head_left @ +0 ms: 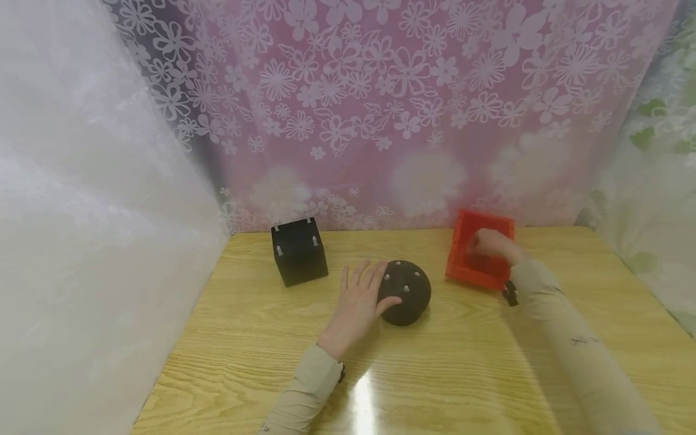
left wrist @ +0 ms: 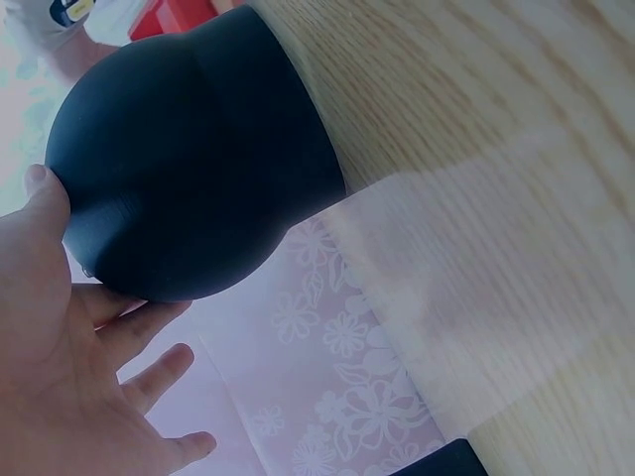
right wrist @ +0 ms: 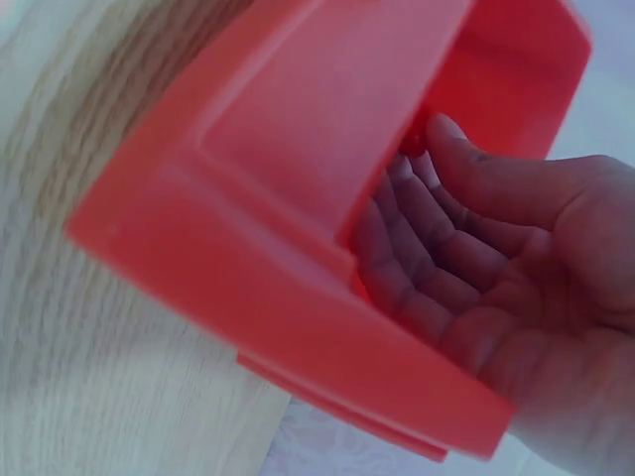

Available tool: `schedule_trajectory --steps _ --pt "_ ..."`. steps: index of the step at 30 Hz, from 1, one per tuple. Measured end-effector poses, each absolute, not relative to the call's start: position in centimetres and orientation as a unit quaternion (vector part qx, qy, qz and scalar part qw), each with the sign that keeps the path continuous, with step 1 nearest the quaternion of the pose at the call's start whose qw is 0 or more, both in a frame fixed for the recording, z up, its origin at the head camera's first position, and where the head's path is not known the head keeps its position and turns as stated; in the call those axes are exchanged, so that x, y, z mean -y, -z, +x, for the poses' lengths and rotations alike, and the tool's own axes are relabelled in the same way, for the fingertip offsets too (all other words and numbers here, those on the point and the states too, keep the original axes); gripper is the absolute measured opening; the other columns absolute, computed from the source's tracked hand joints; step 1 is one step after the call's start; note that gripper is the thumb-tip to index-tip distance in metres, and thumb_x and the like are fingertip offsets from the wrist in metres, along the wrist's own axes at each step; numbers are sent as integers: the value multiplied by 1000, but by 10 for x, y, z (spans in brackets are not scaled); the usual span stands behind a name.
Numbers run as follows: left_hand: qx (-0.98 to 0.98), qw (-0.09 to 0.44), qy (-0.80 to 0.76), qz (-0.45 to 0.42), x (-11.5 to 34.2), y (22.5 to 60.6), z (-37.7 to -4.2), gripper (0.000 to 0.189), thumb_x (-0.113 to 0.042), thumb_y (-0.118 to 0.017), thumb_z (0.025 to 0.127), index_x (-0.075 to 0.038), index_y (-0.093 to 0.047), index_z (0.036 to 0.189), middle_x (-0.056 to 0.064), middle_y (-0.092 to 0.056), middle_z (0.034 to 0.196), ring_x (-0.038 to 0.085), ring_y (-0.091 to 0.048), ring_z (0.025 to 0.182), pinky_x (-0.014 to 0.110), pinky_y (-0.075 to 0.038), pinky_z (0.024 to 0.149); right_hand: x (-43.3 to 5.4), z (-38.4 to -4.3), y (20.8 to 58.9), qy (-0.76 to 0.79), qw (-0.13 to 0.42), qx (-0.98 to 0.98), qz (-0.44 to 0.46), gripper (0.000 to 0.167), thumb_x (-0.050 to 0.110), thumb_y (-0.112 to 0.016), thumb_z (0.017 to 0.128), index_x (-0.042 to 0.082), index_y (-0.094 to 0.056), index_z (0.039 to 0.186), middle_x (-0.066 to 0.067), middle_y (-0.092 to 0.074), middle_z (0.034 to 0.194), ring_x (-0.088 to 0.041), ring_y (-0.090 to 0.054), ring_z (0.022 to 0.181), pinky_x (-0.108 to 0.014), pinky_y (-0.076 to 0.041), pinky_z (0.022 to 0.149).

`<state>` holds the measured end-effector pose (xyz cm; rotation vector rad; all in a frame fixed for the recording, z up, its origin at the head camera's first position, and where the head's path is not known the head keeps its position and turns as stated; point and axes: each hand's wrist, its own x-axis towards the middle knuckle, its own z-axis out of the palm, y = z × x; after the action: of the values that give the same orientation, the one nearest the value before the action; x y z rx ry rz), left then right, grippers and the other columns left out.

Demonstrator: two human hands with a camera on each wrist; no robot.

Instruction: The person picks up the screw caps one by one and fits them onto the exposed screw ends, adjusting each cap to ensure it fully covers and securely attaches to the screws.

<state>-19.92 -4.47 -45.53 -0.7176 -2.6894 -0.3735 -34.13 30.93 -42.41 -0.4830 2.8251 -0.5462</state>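
Observation:
A black round-topped block (head_left: 414,302) with several metal studs on its top stands mid-table. My left hand (head_left: 353,311) rests against its left side, thumb by the near edge and fingers stretched along the far side. In the left wrist view the block's smooth body (left wrist: 189,169) narrows to a base, and the outer fingers are spread off it. My right hand (head_left: 493,244) reaches into a red open bin (head_left: 454,266). There, in the right wrist view, thumb and curled fingers pinch a small red rounded piece (right wrist: 414,142), mostly hidden.
A black cube-shaped block (head_left: 301,263) with metal studs at its top corners stands at the back left of the wooden table (head_left: 244,350). Flowered pink cloth (head_left: 337,121) hangs behind the table, with pale sheets at both sides.

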Motion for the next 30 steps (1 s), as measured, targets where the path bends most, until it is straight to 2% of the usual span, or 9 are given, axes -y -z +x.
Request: schedule_trajectory --steps 3,9,16,19,24,30 --pt "945 162 134 -251 45 454 -199 78 -61 -51 98 -13 -35 158 3 -46 155 29 -30 150 63 -21 120 -310 -339 421 207 105 -960 -155 17 4 -66 90 -11 -72 95 -17 -72 88 -26 -65 81 -46 -57 75" --pt "948 146 136 -249 44 452 -198 79 -62 -49 98 -13 -34 159 3 -45 156 28 -27 151 62 -18 122 -310 -331 414 258 85 -952 -139 26 10 -67 94 -14 -71 103 -18 -74 91 -19 -65 79 -39 -56 73" --pt "949 144 135 -247 44 452 -198 80 -62 -49 98 -14 -33 159 3 -45 156 28 -28 151 62 -17 122 -308 -319 406 386 110 -911 -94 39 8 -59 102 -24 -56 124 -29 -72 105 -27 -73 93 -46 -59 88" --pt "949 142 134 -247 44 452 -198 80 -62 -48 97 -14 -33 159 3 -45 156 28 -27 151 61 -15 123 -307 -315 404 436 120 -887 -89 41 5 -55 103 -26 -50 129 -31 -71 109 -23 -74 93 -45 -59 90" --pt "951 133 135 -245 44 452 -197 80 -63 -47 98 -15 -31 160 2 -43 157 26 -25 153 60 -13 123 -304 -306 398 460 123 -875 -87 45 11 -53 106 -23 -48 135 -24 -72 112 -13 -72 94 -42 -58 93" --pt "947 149 139 -248 44 452 -196 79 -62 -48 98 -14 -34 159 2 -47 155 28 -29 151 62 -18 122 -296 -291 389 448 104 -883 -96 48 23 -53 108 -14 -51 138 -26 -67 124 -17 -70 104 -37 -56 95"
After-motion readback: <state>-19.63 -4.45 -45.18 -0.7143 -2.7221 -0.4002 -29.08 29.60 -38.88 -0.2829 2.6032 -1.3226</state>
